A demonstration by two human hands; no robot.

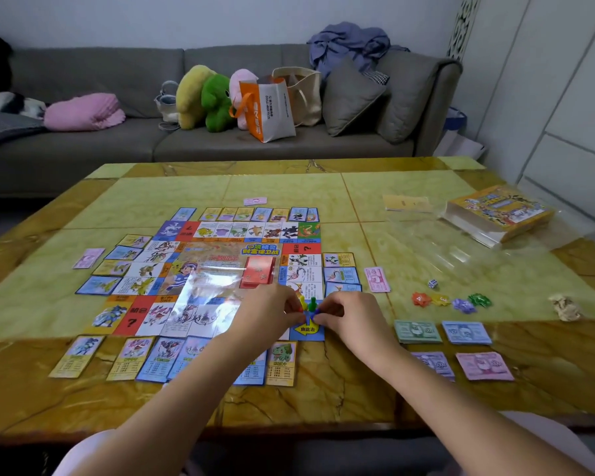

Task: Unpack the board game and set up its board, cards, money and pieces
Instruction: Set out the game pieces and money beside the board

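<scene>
Three pawns (312, 304) at board (220, 262) corner, blue pawn (316, 312) in right hand (349, 316) pinch, left hand (272, 312) grip unclear; four money piles (417, 332).

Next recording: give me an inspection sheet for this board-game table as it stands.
Surface: marble-pattern table; board laid flat in the middle.
Job's things: property cards ring the board; red card stack on it; four money stacks to its right; die; coloured tokens; green pawn and yellow pawn upright on the start corner.
Clutter: game box, clear wrap, crumpled paper.
Hands: right hand pinches a blue pawn; left hand has fingers curled at the pawns, grip unclear.
Cables: nothing seen.
Surroundings: sofa behind, with plush toys and bags.
</scene>
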